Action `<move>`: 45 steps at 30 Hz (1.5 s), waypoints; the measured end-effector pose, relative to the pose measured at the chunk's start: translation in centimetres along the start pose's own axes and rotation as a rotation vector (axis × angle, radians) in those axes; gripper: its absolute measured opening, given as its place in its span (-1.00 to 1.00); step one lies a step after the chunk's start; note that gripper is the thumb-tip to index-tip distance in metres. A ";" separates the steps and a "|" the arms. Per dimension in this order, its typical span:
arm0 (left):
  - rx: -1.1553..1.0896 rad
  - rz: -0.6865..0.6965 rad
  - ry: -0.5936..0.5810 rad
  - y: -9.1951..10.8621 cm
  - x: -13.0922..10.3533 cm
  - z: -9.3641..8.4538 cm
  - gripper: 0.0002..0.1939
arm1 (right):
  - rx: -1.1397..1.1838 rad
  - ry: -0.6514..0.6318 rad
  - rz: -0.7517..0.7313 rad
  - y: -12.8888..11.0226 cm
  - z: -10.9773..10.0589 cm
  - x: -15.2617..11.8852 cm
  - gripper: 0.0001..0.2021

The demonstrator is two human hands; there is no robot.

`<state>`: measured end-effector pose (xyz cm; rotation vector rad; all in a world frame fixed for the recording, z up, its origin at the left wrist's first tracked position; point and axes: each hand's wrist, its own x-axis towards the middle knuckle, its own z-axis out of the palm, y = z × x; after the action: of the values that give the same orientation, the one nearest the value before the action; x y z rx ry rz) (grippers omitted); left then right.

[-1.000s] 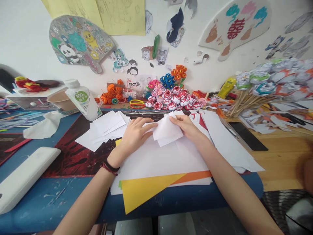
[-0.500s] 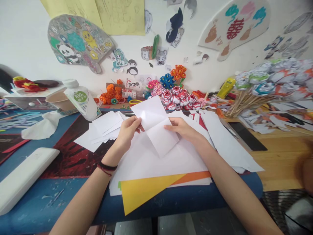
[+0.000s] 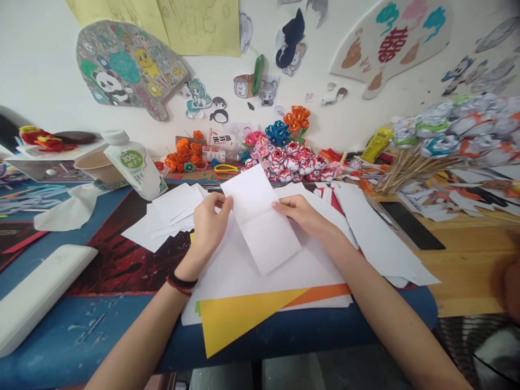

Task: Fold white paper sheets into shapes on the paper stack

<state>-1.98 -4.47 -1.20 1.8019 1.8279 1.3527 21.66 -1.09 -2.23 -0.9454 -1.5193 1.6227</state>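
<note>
Two hands, left (image 3: 212, 219) and right (image 3: 298, 211), are pinching one creased white sheet (image 3: 264, 219) between thumbs and fingers

Creased sheet (image 3: 266, 222): matt white paper. Behind it, red-and-white flowers (image 3: 294, 162): layered, ruffled paper. Left of the sheet, bottle (image 3: 136, 168): smooth, slightly glossy plastic; bowl (image 3: 99, 165) beyond: matt brown paper. Right of the sheet, tabletop (image 3: 475, 265): smooth, grained wood.

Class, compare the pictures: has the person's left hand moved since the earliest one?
Yes: the left hand has moved leftward, closer to the pile of small white sheets.
</note>
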 end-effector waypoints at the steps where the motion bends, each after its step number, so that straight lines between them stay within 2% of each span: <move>1: 0.118 0.093 0.107 0.1 -0.3 0.0 -0.81 | 0.001 0.021 0.002 0.0 0.1 0.0 -0.62; 3: 0.301 0.288 0.277 0.6 -0.9 0.0 -0.68 | 0.016 0.052 0.010 0.0 0.2 -0.1 -0.61; 4: 0.357 0.383 0.296 1.0 -1.3 0.0 -0.65 | 0.025 0.062 0.017 -0.1 0.3 -0.1 -0.60; 6: 0.414 0.567 0.210 1.7 -2.0 0.0 -0.69 | 0.038 0.068 0.030 -0.1 0.6 -0.1 -0.57; 8: 0.442 0.716 0.041 2.4 -2.5 0.1 -0.70 | 0.036 0.080 0.026 -0.2 0.8 -0.2 -0.57; 10: 0.455 0.767 -0.114 2.8 -2.7 0.2 -0.64 | 0.027 0.114 0.008 -0.3 1.0 -0.3 -0.57; 12: 0.439 0.733 -0.204 2.9 -2.7 0.4 -0.53 | 0.023 0.143 0.003 -0.4 1.2 -0.4 -0.57; 14: 0.408 0.677 -0.243 2.8 -2.5 0.5 -0.47 | 0.034 0.147 0.005 -0.6 1.4 -0.5 -0.58; 22: 0.354 0.533 -0.236 2.7 -2.2 0.3 -0.51 | 0.092 -0.014 -0.045 -1.3 1.3 -0.9 -0.63; 25: 0.335 0.510 -0.231 2.6 -2.2 0.5 -0.46 | 0.099 -0.102 -0.054 -1.4 1.1 -1.0 -0.64; 28: 0.309 0.493 -0.211 2.5 -2.2 0.6 -0.40 | 0.097 -0.124 -0.074 -1.2 1.0 -1.0 -0.61; 34: 0.290 0.546 -0.175 2.6 -2.3 0.7 -0.67 | 0.062 -0.028 -0.147 -0.6 1.1 -0.6 -0.66; 39: 0.175 0.489 -0.109 2.5 -2.3 0.6 -0.76 | -0.006 0.100 -0.211 -0.9 1.2 -0.5 -0.69; 42: -0.040 0.349 -0.139 2.8 -2.2 0.0 -0.77 | -0.007 0.244 -0.298 -1.3 1.0 -0.4 -0.74; 45: -0.340 0.108 -0.239 3.2 -1.9 -0.6 -0.71 | 0.037 0.264 -0.344 -1.7 0.8 -0.4 -0.72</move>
<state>0.07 -7.04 0.65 1.8063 1.3094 1.3233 21.19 -1.69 -0.44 -0.7913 -1.3761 1.2267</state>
